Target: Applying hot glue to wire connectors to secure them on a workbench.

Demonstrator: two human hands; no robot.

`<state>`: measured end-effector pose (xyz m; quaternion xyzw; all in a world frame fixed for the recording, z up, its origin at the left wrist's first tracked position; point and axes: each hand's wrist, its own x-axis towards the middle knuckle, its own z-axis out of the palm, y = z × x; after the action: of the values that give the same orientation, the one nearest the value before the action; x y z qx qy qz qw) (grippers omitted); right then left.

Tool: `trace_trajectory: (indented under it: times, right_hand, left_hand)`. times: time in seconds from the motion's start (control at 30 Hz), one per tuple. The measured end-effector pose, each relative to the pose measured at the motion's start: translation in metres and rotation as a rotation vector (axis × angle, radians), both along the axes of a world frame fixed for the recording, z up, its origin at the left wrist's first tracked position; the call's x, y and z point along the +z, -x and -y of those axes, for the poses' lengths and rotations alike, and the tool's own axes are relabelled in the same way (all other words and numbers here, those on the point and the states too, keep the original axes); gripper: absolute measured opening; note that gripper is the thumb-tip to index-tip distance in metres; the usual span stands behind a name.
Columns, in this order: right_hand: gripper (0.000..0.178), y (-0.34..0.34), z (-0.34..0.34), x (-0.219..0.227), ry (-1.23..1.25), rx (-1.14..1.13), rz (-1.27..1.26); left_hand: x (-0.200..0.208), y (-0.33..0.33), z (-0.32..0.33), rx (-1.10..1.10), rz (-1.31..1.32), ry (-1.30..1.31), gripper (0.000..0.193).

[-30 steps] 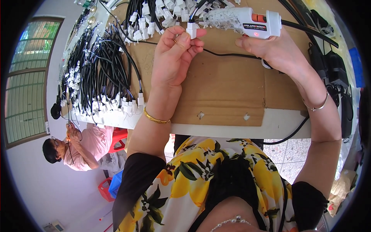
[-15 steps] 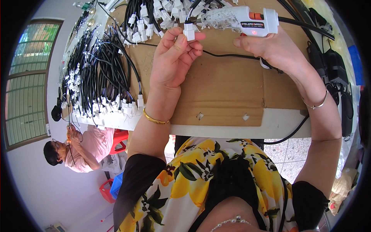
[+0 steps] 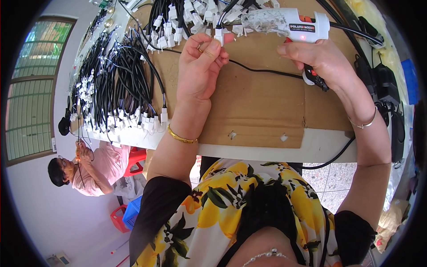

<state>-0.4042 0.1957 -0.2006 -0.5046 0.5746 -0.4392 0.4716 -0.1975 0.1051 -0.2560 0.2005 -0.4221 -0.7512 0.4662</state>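
My left hand point(image 3: 198, 66) pinches a small white plastic connector point(image 3: 219, 35) between thumb and fingers, with a black cable running up from its top. To the right, my right hand point(image 3: 322, 62) grips a white hot glue gun point(image 3: 311, 27) with an orange part on top and a small red light on its side. The gun lies level, its nozzle pointing left toward the connector. Its front is covered in clear, stringy glue. A gap shows between the nozzle and the connector, and other white connectors lie behind the nozzle.
Bundles of black cables point(image 3: 133, 80) with white connectors cover the table's left side. Cardboard point(image 3: 253, 107) lies under my hands. Black power adapters point(image 3: 386, 84) sit at the right edge. A person in pink point(image 3: 95, 171) sits at the left, holding a cable.
The glue gun in my right hand has shifted a little to the right, away from the connector. My left hand keeps its pinch on the connector.
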Motion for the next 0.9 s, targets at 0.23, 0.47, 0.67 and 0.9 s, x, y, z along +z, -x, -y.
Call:
trace_trajectory:
  times: [0.23,0.47,0.67,0.9]
  right_hand:
    - [0.02,0.003,0.001,-0.003,-0.021,0.029,-0.079]
    - [0.012,-0.001,-0.003,-0.001,0.036,0.028,0.052]
    - [0.011,-0.001,-0.002,-0.002,-0.017,0.014,0.014]
    - [0.02,-0.005,-0.003,-0.002,0.032,0.004,-0.051]
  left_hand:
    - [0.005,0.002,-0.004,0.155,0.064,0.037,0.023]
    - [0.006,0.002,-0.004,0.275,0.143,0.113,0.031]
    - [0.009,0.003,-0.006,0.303,0.125,0.161,0.031]
    - [0.012,0.005,-0.009,0.378,0.173,0.283,0.029]
